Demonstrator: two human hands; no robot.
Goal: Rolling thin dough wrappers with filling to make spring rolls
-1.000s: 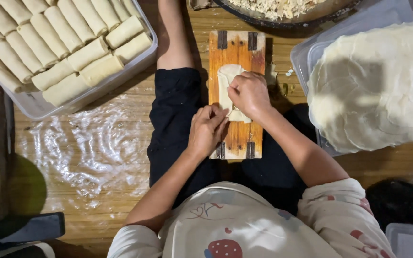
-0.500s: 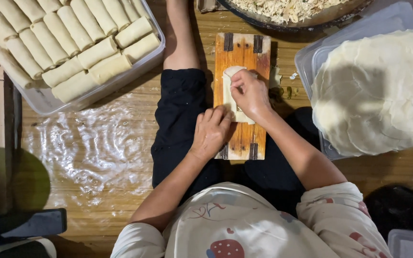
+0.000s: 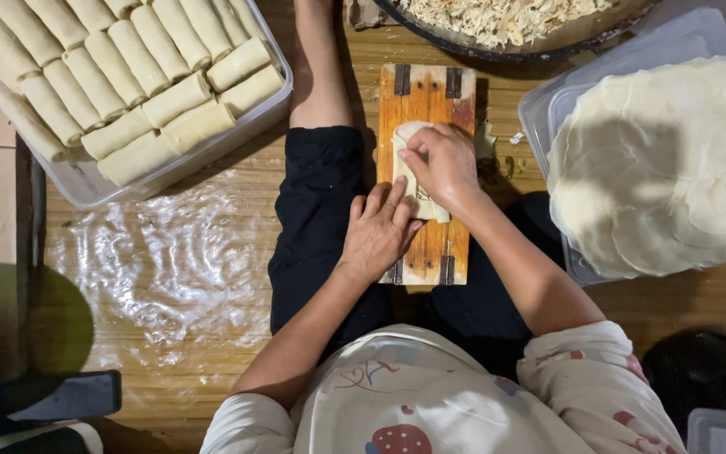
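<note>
A small wooden board [image 3: 426, 101] with dark hinges rests on my lap. On it lies a pale spring roll [image 3: 407, 168], partly wrapped. My right hand [image 3: 440, 161] presses down on its upper half with curled fingers. My left hand [image 3: 377, 229] lies flat against its lower end, fingers pointing up toward the right hand. Most of the roll is hidden under both hands.
A clear plastic tray [image 3: 119, 181] of several finished rolls sits at the upper left. A stack of round wrappers [image 3: 665, 160] lies in a tray [image 3: 539, 101] at right. A dark pan [image 3: 514, 46] of shredded filling is above. Crinkled plastic sheet [image 3: 153, 269] covers the wooden floor at left.
My hands have stayed on the roll; the left hand has flattened and slid slightly up along it. The view has shifted a little.
</note>
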